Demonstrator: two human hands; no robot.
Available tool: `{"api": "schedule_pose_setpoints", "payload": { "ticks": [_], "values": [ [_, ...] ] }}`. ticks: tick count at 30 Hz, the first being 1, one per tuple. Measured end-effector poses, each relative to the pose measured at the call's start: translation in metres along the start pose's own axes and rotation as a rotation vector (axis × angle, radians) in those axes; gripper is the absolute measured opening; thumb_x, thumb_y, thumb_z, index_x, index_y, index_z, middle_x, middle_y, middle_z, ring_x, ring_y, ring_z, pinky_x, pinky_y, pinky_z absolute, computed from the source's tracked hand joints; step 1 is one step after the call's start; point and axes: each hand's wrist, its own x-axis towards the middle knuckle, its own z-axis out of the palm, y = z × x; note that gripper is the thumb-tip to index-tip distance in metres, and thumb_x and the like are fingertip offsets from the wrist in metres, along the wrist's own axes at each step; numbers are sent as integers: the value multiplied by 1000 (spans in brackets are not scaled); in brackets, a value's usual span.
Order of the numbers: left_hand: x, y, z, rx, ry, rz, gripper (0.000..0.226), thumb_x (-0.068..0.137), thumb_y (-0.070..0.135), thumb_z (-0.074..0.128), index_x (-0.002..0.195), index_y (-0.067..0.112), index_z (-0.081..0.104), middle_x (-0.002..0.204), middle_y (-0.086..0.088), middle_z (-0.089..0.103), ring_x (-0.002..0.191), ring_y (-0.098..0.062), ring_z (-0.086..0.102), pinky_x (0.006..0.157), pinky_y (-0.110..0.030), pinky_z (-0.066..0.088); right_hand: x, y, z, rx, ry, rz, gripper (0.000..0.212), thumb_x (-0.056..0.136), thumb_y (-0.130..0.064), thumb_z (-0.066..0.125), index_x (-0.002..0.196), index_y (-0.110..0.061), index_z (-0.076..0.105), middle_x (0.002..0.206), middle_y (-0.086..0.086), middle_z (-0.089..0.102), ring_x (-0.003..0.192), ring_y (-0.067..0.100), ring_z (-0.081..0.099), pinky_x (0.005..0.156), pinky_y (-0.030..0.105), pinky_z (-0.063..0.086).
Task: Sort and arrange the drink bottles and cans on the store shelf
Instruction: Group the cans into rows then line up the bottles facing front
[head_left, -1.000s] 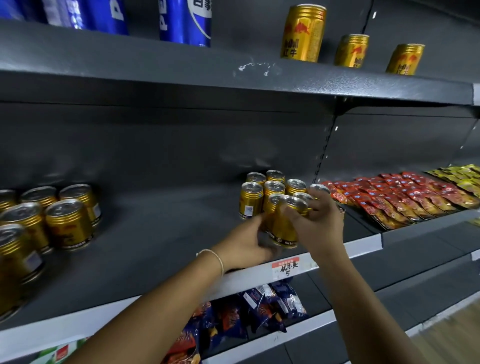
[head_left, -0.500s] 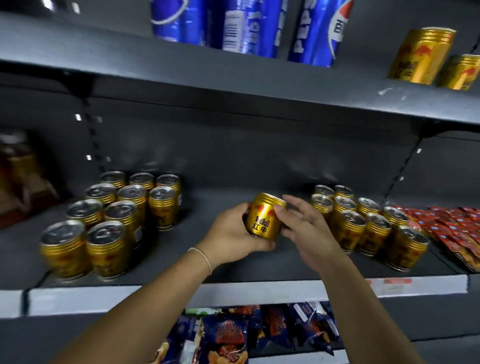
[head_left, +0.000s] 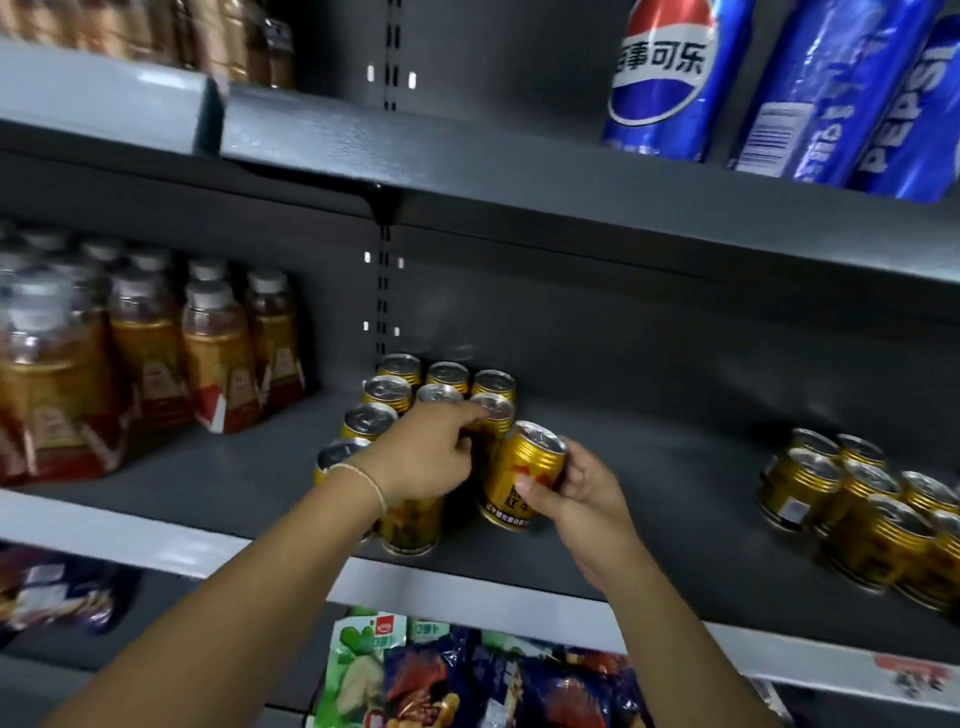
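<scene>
Nearest, snack packets (head_left: 467, 675) lie below the drinks shelf (head_left: 649, 467). On it, the right hand (head_left: 576, 493) grips a gold Red Bull can (head_left: 524, 473), tilted, just beside the left can cluster (head_left: 387, 389). The left hand (head_left: 426, 457) lies over that cluster, forefinger on one lid; whether it grips a can cannot be told. Risk: set down tilted, the can may knock over its close-packed neighbours. Farther off: a second can cluster (head_left: 857, 509), tea bottles (head_left: 218, 353), Pepsi bottles (head_left: 670, 78)
</scene>
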Motion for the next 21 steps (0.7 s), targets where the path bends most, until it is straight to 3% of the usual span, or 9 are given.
{"api": "schedule_pose_setpoints", "payload": {
  "ticks": [6, 10, 15, 18, 21],
  "values": [
    [-4, -29, -10, 174, -82, 59, 30, 94, 24, 46, 120, 16, 59, 123, -9, 61, 111, -28, 56, 94, -36, 47, 9, 46, 38, -114, 60, -69, 66, 77, 12, 75, 124, -28, 51, 117, -11, 70, 109, 6, 66, 82, 17, 53],
    [-3, -35, -7, 211, -122, 86, 41, 98, 33, 42, 135, 18, 52, 142, -6, 51, 129, -27, 45, 107, -36, 38, 14, 57, 42, -242, 52, -85, 69, 80, 6, 75, 121, -41, 46, 121, -25, 64, 116, 0, 61, 94, 20, 51],
    [-2, -42, 1, 250, -119, 114, 49, 101, 38, 34, 148, 24, 37, 156, -2, 34, 143, -22, 28, 118, -34, 18, 17, 58, 41, -380, 65, -126, 68, 84, -1, 72, 130, -43, 44, 134, -5, 56, 121, 7, 58, 104, 33, 49],
    [-4, -43, 4, 261, -101, 141, 49, 102, 38, 31, 150, 26, 34, 158, -2, 29, 145, -21, 23, 119, -32, 10, 17, 60, 40, -509, 128, -158, 68, 86, -13, 73, 141, -38, 41, 137, 0, 45, 113, 9, 61, 100, 35, 52],
    [-4, -43, 3, 273, -101, 157, 49, 102, 37, 30, 150, 27, 32, 159, -1, 27, 146, -19, 21, 118, -31, 5, 18, 60, 40, -544, 149, -180, 71, 86, -17, 74, 146, -31, 40, 136, 4, 52, 112, 12, 62, 98, 40, 53]
  ]
}}
